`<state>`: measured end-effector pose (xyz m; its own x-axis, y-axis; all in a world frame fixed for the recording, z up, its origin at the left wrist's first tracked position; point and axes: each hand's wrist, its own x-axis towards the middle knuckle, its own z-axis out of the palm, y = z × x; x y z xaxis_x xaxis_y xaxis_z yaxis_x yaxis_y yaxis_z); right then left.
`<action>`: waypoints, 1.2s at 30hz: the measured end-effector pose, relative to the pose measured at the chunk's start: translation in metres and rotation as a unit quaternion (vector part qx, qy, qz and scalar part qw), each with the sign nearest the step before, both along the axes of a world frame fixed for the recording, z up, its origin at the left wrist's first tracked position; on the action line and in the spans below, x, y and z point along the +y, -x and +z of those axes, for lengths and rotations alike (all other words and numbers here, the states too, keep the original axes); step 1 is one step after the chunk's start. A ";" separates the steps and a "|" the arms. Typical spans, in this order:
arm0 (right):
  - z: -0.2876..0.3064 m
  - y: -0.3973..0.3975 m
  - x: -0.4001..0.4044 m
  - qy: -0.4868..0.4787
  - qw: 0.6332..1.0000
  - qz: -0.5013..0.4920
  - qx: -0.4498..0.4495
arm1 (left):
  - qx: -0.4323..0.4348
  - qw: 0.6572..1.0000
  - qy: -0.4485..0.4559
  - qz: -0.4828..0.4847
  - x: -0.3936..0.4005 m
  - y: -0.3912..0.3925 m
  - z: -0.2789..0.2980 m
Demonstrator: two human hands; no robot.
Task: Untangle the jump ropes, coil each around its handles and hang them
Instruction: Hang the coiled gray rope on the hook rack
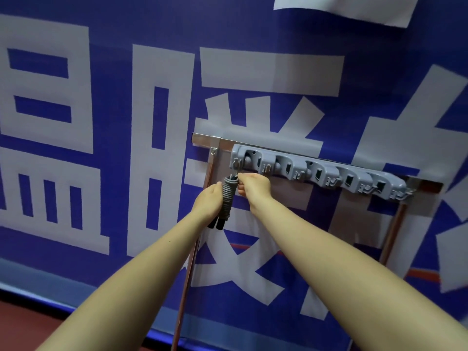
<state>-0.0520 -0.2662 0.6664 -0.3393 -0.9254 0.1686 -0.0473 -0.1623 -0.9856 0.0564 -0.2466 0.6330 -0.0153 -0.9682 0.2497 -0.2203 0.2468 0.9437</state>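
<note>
Your left hand (211, 200) grips the coiled grey jump rope (228, 193); your right hand (253, 184) pinches its top loop just beneath the grey hook rack (316, 171).

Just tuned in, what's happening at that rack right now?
A person is hanging a coiled grey jump rope on the grey hook rack fixed to a metal frame against the blue banner. The left hand grips the bundle, whose black handles point down. The right hand pinches the top of the coil just under the leftmost hook. Whether it is already hooked on cannot be told. The other hooks carry nothing.
</note>
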 end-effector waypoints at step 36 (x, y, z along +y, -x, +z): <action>-0.329 0.133 0.404 -0.144 0.978 -0.126 -0.083 | -0.034 0.972 -0.196 -0.127 0.328 0.113 -0.261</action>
<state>-0.1846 0.1377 0.3375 -0.5638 -0.8097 -0.1629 0.1137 0.1193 -0.9863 -0.0568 0.0816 0.3719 -0.2694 -0.9516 -0.1481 -0.2646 -0.0748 0.9615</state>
